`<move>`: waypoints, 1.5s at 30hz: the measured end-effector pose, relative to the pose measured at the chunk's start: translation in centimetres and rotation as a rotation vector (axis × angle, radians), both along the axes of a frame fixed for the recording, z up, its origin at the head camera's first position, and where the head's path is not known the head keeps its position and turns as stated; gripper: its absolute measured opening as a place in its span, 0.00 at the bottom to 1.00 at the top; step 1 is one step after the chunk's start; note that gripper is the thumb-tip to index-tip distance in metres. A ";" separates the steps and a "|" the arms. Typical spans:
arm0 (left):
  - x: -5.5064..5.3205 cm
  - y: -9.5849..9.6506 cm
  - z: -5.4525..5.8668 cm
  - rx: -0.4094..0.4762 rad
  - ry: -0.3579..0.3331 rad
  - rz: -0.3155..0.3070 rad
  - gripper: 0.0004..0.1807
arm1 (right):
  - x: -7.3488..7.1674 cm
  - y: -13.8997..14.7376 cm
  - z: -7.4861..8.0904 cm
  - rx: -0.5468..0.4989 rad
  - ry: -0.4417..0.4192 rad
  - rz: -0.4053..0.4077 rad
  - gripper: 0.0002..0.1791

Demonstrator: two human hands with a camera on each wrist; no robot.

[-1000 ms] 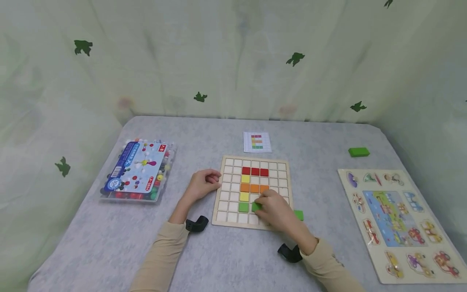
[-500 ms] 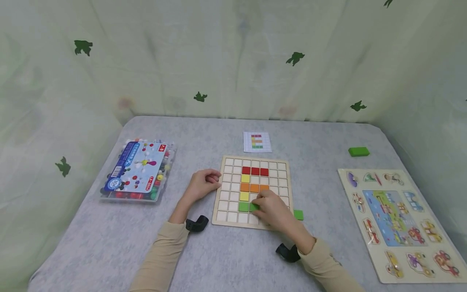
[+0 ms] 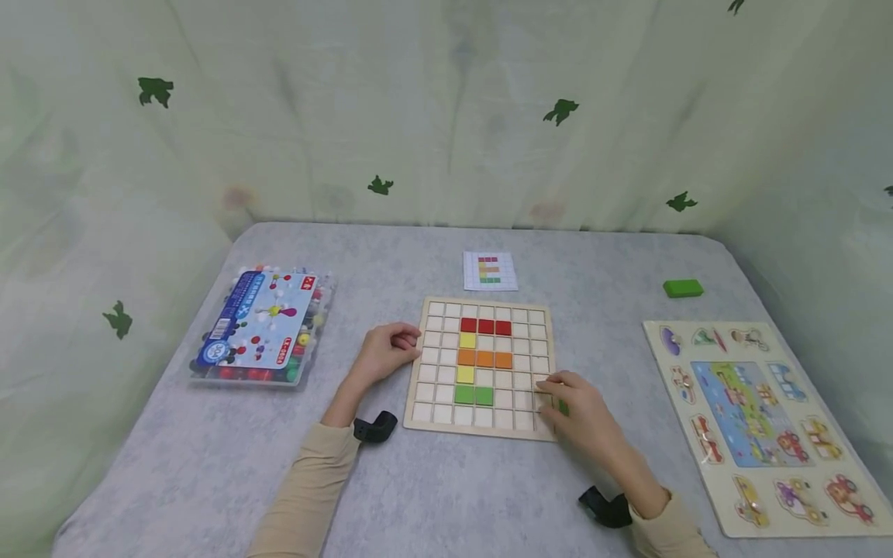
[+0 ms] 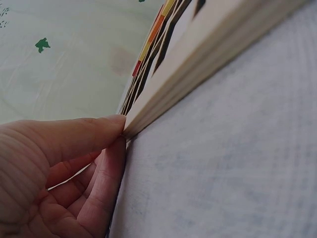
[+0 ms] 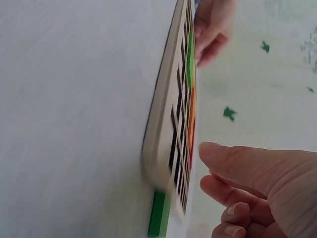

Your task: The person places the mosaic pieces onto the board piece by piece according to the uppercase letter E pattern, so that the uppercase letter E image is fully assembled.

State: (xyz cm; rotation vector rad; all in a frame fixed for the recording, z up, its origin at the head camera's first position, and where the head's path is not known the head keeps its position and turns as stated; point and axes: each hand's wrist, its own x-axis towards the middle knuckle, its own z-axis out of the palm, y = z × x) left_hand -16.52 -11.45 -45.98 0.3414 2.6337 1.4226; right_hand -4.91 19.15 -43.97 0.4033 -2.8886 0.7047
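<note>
A wooden grid board (image 3: 503,419) lies on the table, with red tiles (image 3: 486,326), yellow tiles (image 3: 465,375), orange tiles (image 3: 484,359) and two green tiles (image 3: 474,395) in its cells. My left hand (image 3: 385,355) holds the board's left edge between thumb and finger, as the left wrist view shows close up. Over the board's right edge hovers my right hand (image 3: 582,411), its thumb and index finger apart with nothing between them. Beneath that hand, a green block (image 5: 159,214) lies beside the board, partly hidden in the head view.
Behind the board lies a pattern card (image 3: 491,271) with coloured squares. A clear box (image 3: 258,322) of coloured beads is at the left. On the right are a picture puzzle board (image 3: 708,496) and another green block (image 3: 683,288).
My right hand has let go of the second green tile, now seated beside the first, and moved right to the board's edge. My left hand has stayed put.
</note>
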 end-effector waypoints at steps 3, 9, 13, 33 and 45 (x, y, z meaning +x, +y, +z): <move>-0.1 -0.1 0.1 -0.005 0.014 0.004 0.15 | 0.5 1.7 -0.1 -0.002 0.039 -0.006 0.18; 0.1 -0.1 0.1 -0.003 0.013 0.001 0.15 | 1.0 3.4 -0.4 -0.001 0.100 0.000 0.17; 0.2 0.0 0.1 -0.007 0.009 -0.001 0.15 | 1.2 3.8 -0.6 0.006 0.080 -0.010 0.17; 0.1 0.0 -0.2 -0.001 0.017 -0.005 0.15 | 1.0 3.9 -1.3 0.010 -0.050 -0.040 0.17; 0.2 0.0 -0.2 -0.001 0.010 -0.004 0.15 | 0.2 2.4 -0.1 0.019 0.026 -0.026 0.15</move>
